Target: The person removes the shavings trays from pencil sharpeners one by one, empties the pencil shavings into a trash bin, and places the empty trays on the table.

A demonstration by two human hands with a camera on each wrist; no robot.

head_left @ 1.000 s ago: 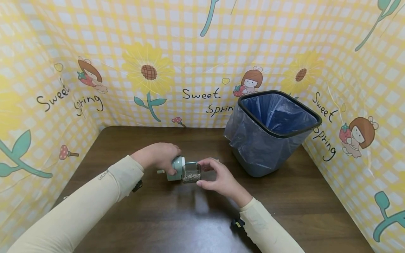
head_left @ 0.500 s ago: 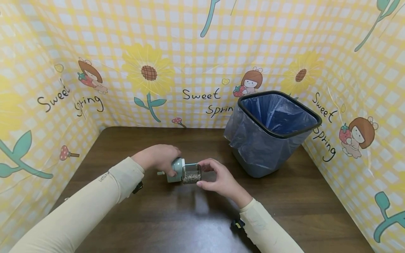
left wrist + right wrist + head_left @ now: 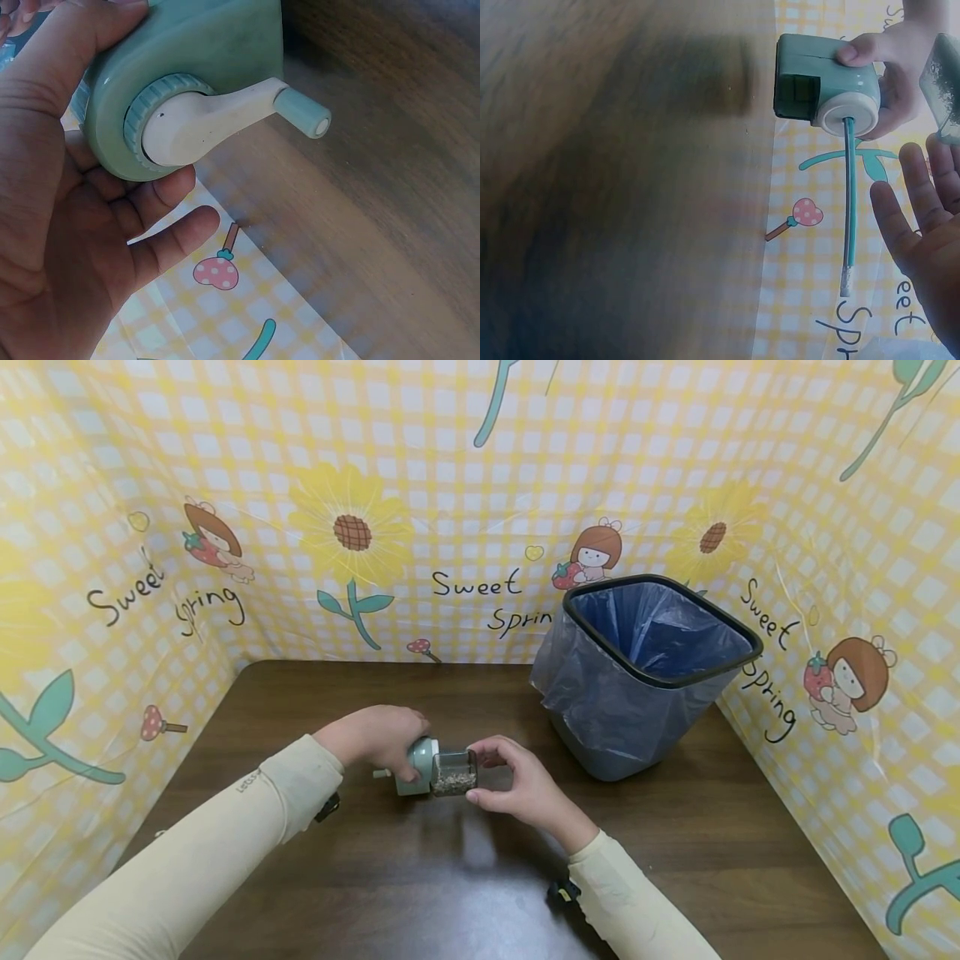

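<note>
A green pencil sharpener (image 3: 415, 768) is held in my left hand (image 3: 378, 735), off the table in the right wrist view. My left thumb and fingers grip its body in the left wrist view, where its white crank (image 3: 217, 124) faces the camera. A pencil (image 3: 849, 202) sticks out of the sharpener's white front ring. Beside it, a dark square opening (image 3: 796, 97) shows in the body. My right hand (image 3: 521, 785) holds a clear shavings container (image 3: 454, 773) by its end, thumb below and fingers above. Grey shavings lie inside. In the head view the container hides the pencil.
A bin (image 3: 615, 727) lined with a clear plastic bag stands at the back right of the brown wooden table (image 3: 420, 885). A yellow checked cloth (image 3: 465, 485) with printed flowers hangs around the back and sides.
My left hand and the sharpener have sunk slightly toward me. The pencil's edge, visible above the container earlier, no longer shows in the head view. My right hand has barely moved.
</note>
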